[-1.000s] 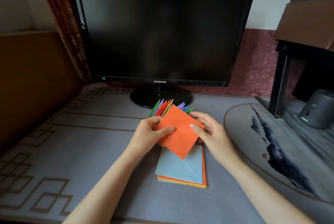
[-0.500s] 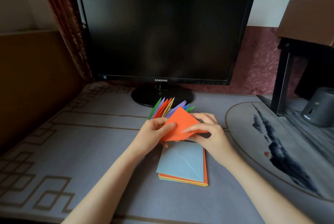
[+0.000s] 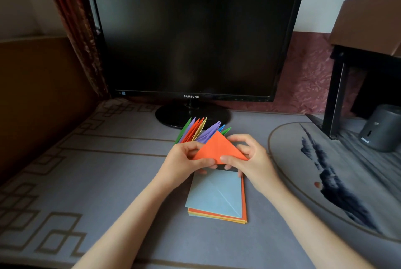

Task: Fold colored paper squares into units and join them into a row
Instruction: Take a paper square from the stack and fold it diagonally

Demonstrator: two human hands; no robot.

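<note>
Head view, items as seen from above the desk:

1. Orange paper (image 3: 219,148): folded to a triangle, point away from the person, long edge nearest them. Held just above the desk between both hands, over the far end of the paper stack.
2. Left hand (image 3: 184,160): pinches the triangle's left half, thumb lying along the long edge on the near face, fingers curled behind the paper.
3. Right hand (image 3: 251,158): pinches the right half the same way, thumb on the near face and almost meeting the left thumb at mid-edge; fingers curl round the far side.
4. Stack of paper squares (image 3: 214,197): flat on the desk between the forearms. The top sheet is light blue with a diagonal crease; orange and yellow edges show beneath it.
5. Row of folded units (image 3: 195,131): a fan of upright points in green, purple, orange, yellow and blue, just beyond the hands and in front of the monitor's foot. Its base is hidden by the hands.
6. Monitor (image 3: 193,34): black, screen dark, on a round foot at the back of the desk.
7. Grey desk mat (image 3: 86,182): tan line pattern, covers the desk.
8. Round mat (image 3: 325,171): to the right, with a dark ink-like print.
9. Grey cylinder (image 3: 382,127): far right, beside a black stand leg (image 3: 335,99).
10. Cardboard box (image 3: 368,15): on top of that stand.
11. Red curtain (image 3: 71,19): hangs left of the monitor.
</note>
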